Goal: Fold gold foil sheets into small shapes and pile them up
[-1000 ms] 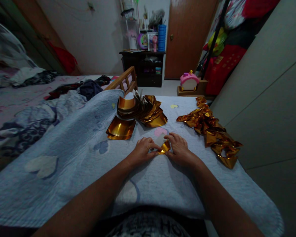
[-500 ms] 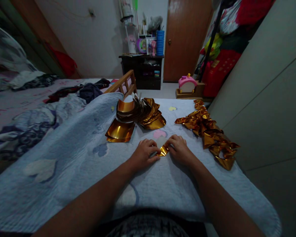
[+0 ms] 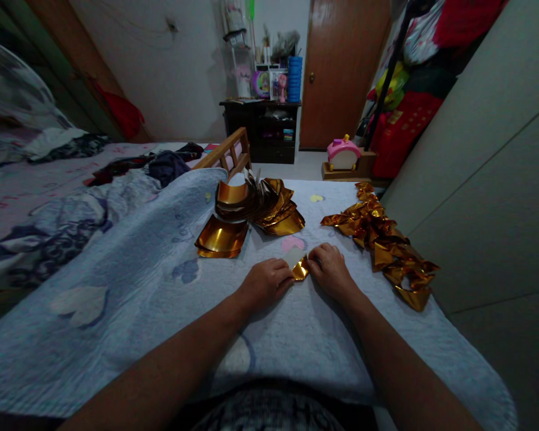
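A small sheet of gold foil paper (image 3: 300, 269), partly folded with its pale back showing at the top, lies on the blue quilt between my hands. My left hand (image 3: 269, 282) is closed at the sheet's left edge, its fingers pressed together. At the right edge my right hand (image 3: 329, 267) pinches the paper between thumb and fingers. Beyond them stands a fanned stack of gold foil sheets (image 3: 222, 234), some curled upright. Over to the right lies a heap of folded gold foil pieces (image 3: 381, 239).
The light blue quilt (image 3: 153, 335) covers the surface and rises in a fold on the left. A wooden rail (image 3: 224, 149) stands behind the stack. A pink toy (image 3: 344, 154) sits past the far edge. A pale cabinet panel (image 3: 489, 197) borders the right side.
The left hand's fingers have drawn together and turned over at the paper's left edge. More of the gold fold shows between the hands. The whole view has shifted slightly.
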The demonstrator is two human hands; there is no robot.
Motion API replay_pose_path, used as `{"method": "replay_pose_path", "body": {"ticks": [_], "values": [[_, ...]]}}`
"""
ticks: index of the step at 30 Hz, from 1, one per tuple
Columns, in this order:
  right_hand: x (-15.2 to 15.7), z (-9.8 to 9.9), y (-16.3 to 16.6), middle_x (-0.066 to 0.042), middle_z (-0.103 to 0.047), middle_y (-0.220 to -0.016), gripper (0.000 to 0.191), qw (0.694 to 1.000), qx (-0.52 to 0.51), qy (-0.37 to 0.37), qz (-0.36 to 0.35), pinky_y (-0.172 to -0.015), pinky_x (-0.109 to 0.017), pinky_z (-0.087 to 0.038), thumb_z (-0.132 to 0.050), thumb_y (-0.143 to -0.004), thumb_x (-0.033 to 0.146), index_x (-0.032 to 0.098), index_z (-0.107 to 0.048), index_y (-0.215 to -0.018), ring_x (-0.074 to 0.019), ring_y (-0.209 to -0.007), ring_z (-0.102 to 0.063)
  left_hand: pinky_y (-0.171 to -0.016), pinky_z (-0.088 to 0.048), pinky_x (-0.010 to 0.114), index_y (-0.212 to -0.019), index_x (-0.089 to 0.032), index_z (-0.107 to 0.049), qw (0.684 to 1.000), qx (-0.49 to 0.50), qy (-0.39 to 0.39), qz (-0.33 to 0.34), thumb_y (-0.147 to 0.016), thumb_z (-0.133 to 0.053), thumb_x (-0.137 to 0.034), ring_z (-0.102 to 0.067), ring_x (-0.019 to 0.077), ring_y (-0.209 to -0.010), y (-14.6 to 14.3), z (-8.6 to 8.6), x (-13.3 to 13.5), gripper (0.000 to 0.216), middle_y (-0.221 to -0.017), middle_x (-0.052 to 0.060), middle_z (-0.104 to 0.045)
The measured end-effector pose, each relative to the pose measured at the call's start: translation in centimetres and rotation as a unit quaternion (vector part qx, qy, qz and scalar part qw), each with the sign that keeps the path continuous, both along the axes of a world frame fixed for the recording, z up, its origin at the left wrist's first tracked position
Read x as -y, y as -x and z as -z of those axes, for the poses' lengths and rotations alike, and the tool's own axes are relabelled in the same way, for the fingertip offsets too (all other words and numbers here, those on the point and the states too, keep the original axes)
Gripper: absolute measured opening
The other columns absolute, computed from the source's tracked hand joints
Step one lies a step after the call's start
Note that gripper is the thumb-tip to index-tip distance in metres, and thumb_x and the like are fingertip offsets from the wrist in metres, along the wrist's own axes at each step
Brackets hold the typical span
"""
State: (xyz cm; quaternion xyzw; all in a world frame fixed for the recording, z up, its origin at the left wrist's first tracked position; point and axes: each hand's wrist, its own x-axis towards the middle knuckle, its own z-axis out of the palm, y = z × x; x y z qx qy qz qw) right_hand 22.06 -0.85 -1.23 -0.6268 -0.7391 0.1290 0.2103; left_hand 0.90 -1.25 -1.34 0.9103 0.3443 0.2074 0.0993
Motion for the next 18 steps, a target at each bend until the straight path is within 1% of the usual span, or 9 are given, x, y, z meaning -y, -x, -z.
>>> {"method": "replay_pose_path", "body": {"ticks": [2, 4, 7, 9, 11, 13, 16, 18], "values": [[0.1, 0.0, 0.2, -0.01, -0.063, -0.102, 0.012, 0.999, 0.022, -0.004, 0.032, -0.082, -0.036, -0.035, -0.059, -0.091, 0.025, 0.019, -0.069, -0.09, -0.0264, -0.098, -0.051, -0.075, -0.051, 0.031, -0.089, -0.016, -0.072, 1.0, -0.01, -0.019, -0.005, -0.1, -0.051, -0.026, -0.063, 0.0188, -0.082, -0.2, -0.1, 0.1, 0.025, -0.089, 0.008, -0.07], [0.2, 0.1, 0.5, -0.011, -0.063, -0.103, 0.014, 0.998, 0.038, -0.008, 0.046, -0.081, -0.037, -0.035, -0.058, -0.093, 0.028, 0.02, -0.069, -0.09, -0.0272, -0.098, -0.051, -0.073, -0.05, 0.031, -0.088, -0.016, -0.07, 0.999, -0.012, -0.043, -0.013, -0.101, -0.048, -0.026, -0.062, 0.0182, -0.079, -0.4, -0.3, 0.1, 0.027, -0.087, 0.008, -0.069], [0.3, 0.1, 0.9, -0.012, -0.063, -0.103, 0.021, 0.998, 0.038, -0.01, 0.04, -0.08, -0.038, -0.037, -0.052, -0.097, 0.031, 0.02, -0.069, -0.089, -0.0281, -0.098, -0.051, -0.073, -0.05, 0.03, -0.088, -0.016, -0.069, 0.996, -0.004, -0.081, -0.029, -0.102, -0.047, -0.027, -0.061, 0.0179, -0.079, -0.6, -0.6, 0.1, 0.028, -0.085, 0.008, -0.067], [0.3, 0.1, 1.1, -0.012, -0.063, -0.101, 0.023, 0.999, 0.014, -0.008, 0.033, -0.081, -0.039, -0.038, -0.05, -0.097, 0.031, 0.02, -0.068, -0.085, -0.0276, -0.097, -0.052, -0.074, -0.049, 0.031, -0.089, -0.016, -0.068, 0.995, 0.003, -0.097, -0.034, -0.102, -0.046, -0.026, -0.061, 0.0183, -0.08, -0.7, -0.7, 0.2, 0.027, -0.084, 0.008, -0.067], [0.3, 0.0, 1.2, -0.01, -0.063, -0.095, 0.02, 0.999, -0.035, -0.01, 0.022, -0.083, -0.038, -0.038, -0.051, -0.095, 0.028, 0.02, -0.064, -0.081, -0.0256, -0.094, -0.053, -0.074, -0.049, 0.031, -0.088, -0.016, -0.067, 0.993, 0.006, -0.111, -0.033, -0.101, -0.046, -0.024, -0.061, 0.0186, -0.079, -0.8, -0.7, 0.3, 0.026, -0.084, 0.008, -0.066], [0.3, -0.2, 1.3, -0.007, -0.062, -0.087, 0.015, 0.993, -0.113, -0.006, 0.009, -0.082, -0.036, -0.04, -0.053, -0.091, 0.026, 0.02, -0.06, -0.079, -0.0225, -0.088, -0.054, -0.074, -0.048, 0.031, -0.087, -0.016, -0.067, 0.991, 0.003, -0.128, -0.024, -0.1, -0.047, -0.022, -0.06, 0.0186, -0.079, -0.8, -0.7, 0.4, 0.024, -0.083, 0.008, -0.066], [0.5, -0.5, 1.6, -0.001, -0.06, -0.076, 0.012, 0.966, -0.255, 0.036, -0.005, -0.07, -0.031, -0.041, -0.052, -0.087, 0.03, 0.021, -0.054, -0.08, -0.0185, -0.075, -0.055, -0.073, -0.045, 0.033, -0.085, -0.017, -0.067, 0.988, -0.001, -0.152, -0.009, -0.099, -0.048, -0.022, -0.06, 0.019, -0.077, -0.9, -0.8, 0.6, 0.025, -0.081, 0.007, -0.066], [0.7, -0.6, 1.9, 0.001, -0.058, -0.073, 0.013, 0.945, -0.322, 0.057, -0.014, -0.064, -0.029, -0.04, -0.052, -0.086, 0.034, 0.022, -0.052, -0.082, -0.017, -0.069, -0.054, -0.074, -0.044, 0.034, -0.085, -0.017, -0.068, 0.987, -0.003, -0.158, -0.005, -0.1, -0.047, -0.024, -0.059, 0.0192, -0.077, -1.0, -1.0, 0.7, 0.027, -0.08, 0.007, -0.067]]}}
